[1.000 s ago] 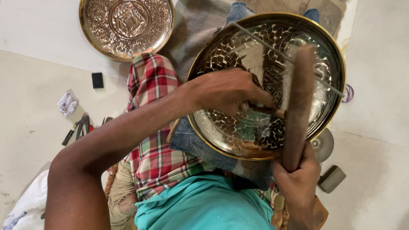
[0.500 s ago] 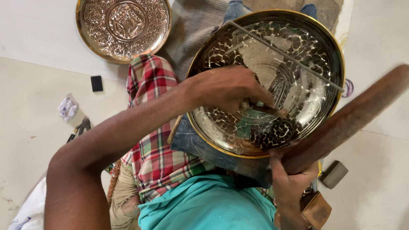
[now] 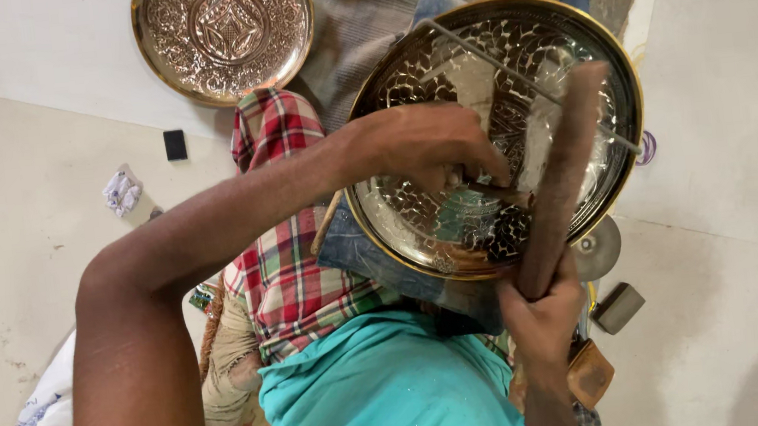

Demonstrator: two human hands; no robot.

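Head view: left hand (image 3: 428, 148) pinches a thin metal punch (image 3: 498, 194) against the engraved brass tray (image 3: 400, 239) resting on the lap; right hand (image 3: 542, 313) is closed round the lower end of a wooden mallet (image 3: 561, 177), which lies over the tray's middle. Risk, as judged: a skewed blow could glance off the punch, striking the fingers or scarring the pattern. Mallet's long axis runs from the right hand up and slightly right, toward the tray's far rim.

Wooden mallet (image 3: 555, 189) now down over tray (image 3: 417, 228)
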